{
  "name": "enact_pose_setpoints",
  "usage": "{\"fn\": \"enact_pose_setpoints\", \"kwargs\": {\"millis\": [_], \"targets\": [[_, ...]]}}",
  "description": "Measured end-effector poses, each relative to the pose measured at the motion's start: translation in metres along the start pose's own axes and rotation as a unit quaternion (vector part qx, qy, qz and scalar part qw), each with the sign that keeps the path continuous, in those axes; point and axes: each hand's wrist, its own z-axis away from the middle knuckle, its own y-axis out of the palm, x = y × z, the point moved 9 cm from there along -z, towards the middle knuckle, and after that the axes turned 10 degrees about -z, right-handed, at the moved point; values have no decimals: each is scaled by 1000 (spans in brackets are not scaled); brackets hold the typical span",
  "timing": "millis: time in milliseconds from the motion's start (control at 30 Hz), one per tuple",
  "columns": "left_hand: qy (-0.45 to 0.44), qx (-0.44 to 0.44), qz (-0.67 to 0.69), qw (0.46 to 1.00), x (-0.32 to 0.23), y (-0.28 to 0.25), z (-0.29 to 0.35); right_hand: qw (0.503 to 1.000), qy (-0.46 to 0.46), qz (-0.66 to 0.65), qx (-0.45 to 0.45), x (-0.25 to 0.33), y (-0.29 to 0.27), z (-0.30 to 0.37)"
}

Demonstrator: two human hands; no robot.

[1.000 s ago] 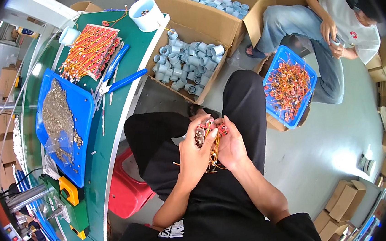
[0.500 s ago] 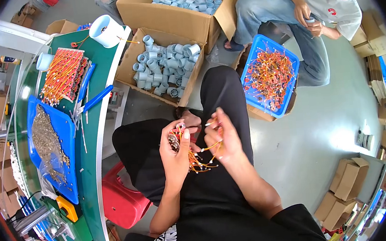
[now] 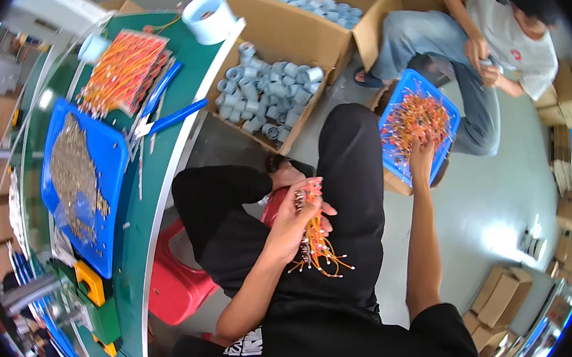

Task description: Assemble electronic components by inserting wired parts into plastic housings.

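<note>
My left hand (image 3: 292, 231) is closed around a strip of small red circuit boards (image 3: 313, 188) above my lap. Orange wires with pale tips (image 3: 323, 253) hang from the strip in a loose bunch. Out to the right, my right hand (image 3: 422, 153) reaches over a blue tray (image 3: 451, 99) with its fingers stretched out and apart at the near part of the pile. Heaped in that tray are red pieces with orange wires (image 3: 416, 116). Whatever lies under the fingertips blends into the heap.
A green bench (image 3: 136, 259) on the left bears stacked wired boards (image 3: 123, 70), blue-handled pliers (image 3: 168, 117) and a blue tray (image 3: 111, 166) of small metal parts. Cartons (image 3: 339, 51) hold light-blue pipe fittings. A seated co-worker (image 3: 485, 45) is beyond the tray; a red stool (image 3: 176, 283) stands left.
My right hand has moved from beside the left hand over to the blue tray. The left hand has shifted right with the strip. The whole view has swung slightly.
</note>
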Motion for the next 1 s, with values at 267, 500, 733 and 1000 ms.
{"fn": "enact_pose_setpoints", "kwargs": {"millis": [267,500,733,1000], "targets": [[-8,52,-35,998,-1,6,2,944,-64,-189,261,194,50,172],[-8,30,-44,999,-7,0,8,852,59,-262,449,190,100,197],[73,-28,-134,988,-2,-9,1,905,-72,-147,393,204,94,198],[101,-49,-151,982,-18,-13,6,886,-14,-230,402,201,96,204]]}}
